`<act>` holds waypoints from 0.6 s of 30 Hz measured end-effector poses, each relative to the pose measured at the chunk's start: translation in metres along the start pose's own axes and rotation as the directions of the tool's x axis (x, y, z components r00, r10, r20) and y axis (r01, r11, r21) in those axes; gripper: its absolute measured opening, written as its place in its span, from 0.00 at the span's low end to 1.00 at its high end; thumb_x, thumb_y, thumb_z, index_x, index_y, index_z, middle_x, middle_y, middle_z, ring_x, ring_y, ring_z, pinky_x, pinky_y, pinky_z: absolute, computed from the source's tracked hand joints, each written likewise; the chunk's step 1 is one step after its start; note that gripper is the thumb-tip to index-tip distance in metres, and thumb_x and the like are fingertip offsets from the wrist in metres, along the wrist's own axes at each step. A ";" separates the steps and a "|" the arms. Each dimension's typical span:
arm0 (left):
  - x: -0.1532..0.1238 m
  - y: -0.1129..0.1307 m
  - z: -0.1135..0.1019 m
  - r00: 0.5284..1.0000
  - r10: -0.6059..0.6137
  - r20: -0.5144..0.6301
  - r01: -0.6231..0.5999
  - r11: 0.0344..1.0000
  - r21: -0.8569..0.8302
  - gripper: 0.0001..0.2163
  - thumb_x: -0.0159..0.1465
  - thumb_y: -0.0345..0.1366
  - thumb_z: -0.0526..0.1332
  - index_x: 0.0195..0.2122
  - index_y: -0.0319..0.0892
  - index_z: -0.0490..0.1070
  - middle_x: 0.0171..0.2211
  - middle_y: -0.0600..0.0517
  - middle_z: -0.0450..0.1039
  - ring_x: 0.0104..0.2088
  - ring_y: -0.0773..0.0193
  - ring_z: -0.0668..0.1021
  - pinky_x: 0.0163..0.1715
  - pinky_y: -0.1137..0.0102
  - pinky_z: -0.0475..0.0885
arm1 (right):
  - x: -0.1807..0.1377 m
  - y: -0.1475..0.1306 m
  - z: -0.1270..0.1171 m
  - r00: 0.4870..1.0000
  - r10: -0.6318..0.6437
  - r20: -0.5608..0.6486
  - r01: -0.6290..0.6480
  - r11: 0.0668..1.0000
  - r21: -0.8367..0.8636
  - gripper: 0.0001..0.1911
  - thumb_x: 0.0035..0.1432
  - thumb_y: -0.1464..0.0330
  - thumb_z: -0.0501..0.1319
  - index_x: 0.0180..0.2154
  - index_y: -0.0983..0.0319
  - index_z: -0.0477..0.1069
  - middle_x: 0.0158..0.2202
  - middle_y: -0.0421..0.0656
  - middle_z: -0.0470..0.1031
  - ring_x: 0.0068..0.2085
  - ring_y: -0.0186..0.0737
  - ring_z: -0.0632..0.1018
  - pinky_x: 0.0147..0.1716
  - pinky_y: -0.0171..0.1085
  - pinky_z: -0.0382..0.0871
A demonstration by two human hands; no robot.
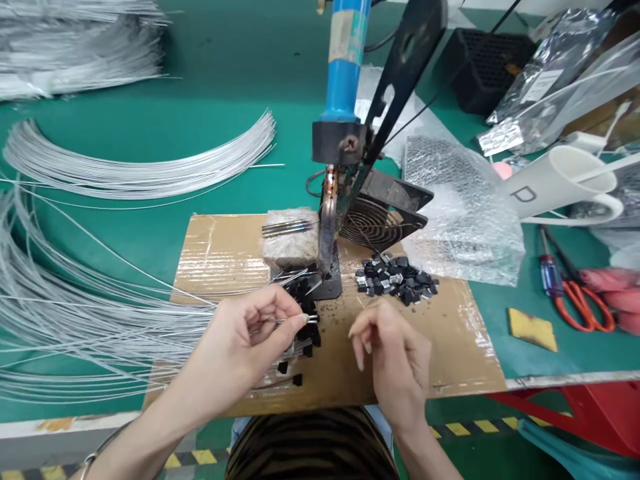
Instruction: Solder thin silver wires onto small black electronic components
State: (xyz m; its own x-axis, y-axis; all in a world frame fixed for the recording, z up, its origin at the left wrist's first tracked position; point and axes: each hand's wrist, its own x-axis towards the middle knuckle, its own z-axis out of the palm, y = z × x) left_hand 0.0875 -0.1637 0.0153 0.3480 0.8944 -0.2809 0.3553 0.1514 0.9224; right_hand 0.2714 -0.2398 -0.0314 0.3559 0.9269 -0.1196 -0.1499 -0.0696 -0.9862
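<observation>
My left hand (pixel 255 340) pinches the tips of thin grey wires (pixel 313 320) between thumb and index finger, in front of the soldering iron. To its right hovers my right hand (pixel 393 357), fingers loosely bent with nothing visible in them. Just beyond that hand lies a pile of small black connectors (pixel 397 277). The blue-handled soldering iron (pixel 344 80) hangs tip down in a black bracket (pixel 407 67), over a dark metal plate (pixel 333 283). Black ends (pixel 299 380) of finished-looking wires stick out beneath my left hand.
Loose grey wires (pixel 100 313) spread over the left side, with a bundle (pixel 140 177) behind. A wrapped block (pixel 290 243) and a fan (pixel 380 213) flank the iron on cardboard (pixel 450 333). At right are a white mug (pixel 560 183), orange-handled scissors (pixel 583 310) and a yellow sponge (pixel 533 329).
</observation>
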 end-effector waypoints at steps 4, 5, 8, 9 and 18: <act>-0.001 -0.002 0.000 1.000 0.002 -0.007 -0.002 1.000 0.007 0.09 0.63 0.45 0.68 0.27 0.50 0.75 0.21 0.53 0.71 0.21 0.63 0.71 0.18 0.70 0.65 | 0.000 -0.007 0.012 0.993 0.041 0.114 -0.041 0.999 -0.005 0.12 0.72 0.63 0.63 0.39 0.59 0.85 0.31 0.38 0.72 0.22 0.28 0.72 0.22 0.31 0.68; -0.002 -0.003 0.000 1.000 0.004 -0.006 -0.003 1.000 0.009 0.09 0.63 0.45 0.67 0.27 0.50 0.76 0.21 0.53 0.72 0.21 0.63 0.71 0.18 0.70 0.65 | 0.001 -0.008 0.015 0.987 0.065 0.144 -0.071 0.997 0.038 0.10 0.71 0.63 0.64 0.41 0.57 0.85 0.33 0.39 0.74 0.22 0.27 0.73 0.21 0.30 0.69; -0.005 -0.007 -0.001 1.000 -0.002 -0.006 0.002 1.000 0.016 0.10 0.65 0.47 0.67 0.29 0.51 0.76 0.23 0.52 0.75 0.22 0.62 0.73 0.18 0.68 0.65 | 0.002 -0.008 0.023 0.967 0.131 0.218 -0.167 0.974 0.154 0.08 0.69 0.63 0.67 0.43 0.56 0.87 0.33 0.39 0.75 0.23 0.27 0.75 0.21 0.29 0.73; -0.006 -0.008 -0.001 1.000 -0.002 -0.008 0.002 1.000 0.019 0.10 0.65 0.47 0.67 0.30 0.51 0.76 0.23 0.52 0.75 0.22 0.61 0.74 0.19 0.68 0.64 | 0.002 -0.008 0.025 0.961 0.150 0.234 -0.195 0.964 0.183 0.08 0.68 0.63 0.68 0.42 0.56 0.87 0.32 0.39 0.75 0.22 0.27 0.75 0.21 0.28 0.73; -0.015 -0.007 0.007 0.990 0.112 -0.080 -0.099 0.984 0.151 0.08 0.68 0.45 0.64 0.34 0.51 0.76 0.23 0.54 0.75 0.22 0.61 0.74 0.19 0.67 0.65 | -0.002 0.000 0.027 0.937 0.230 0.264 -0.317 0.879 0.357 0.06 0.64 0.64 0.71 0.40 0.58 0.87 0.25 0.37 0.76 0.19 0.26 0.73 0.17 0.25 0.69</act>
State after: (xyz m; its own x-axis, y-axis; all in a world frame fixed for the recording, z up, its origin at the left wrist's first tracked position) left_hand 0.0861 -0.1813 0.0114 0.3149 0.9366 -0.1536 0.4463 -0.0033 0.8949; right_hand 0.2457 -0.2313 -0.0284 0.0556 0.9495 -0.3089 -0.5738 -0.2228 -0.7881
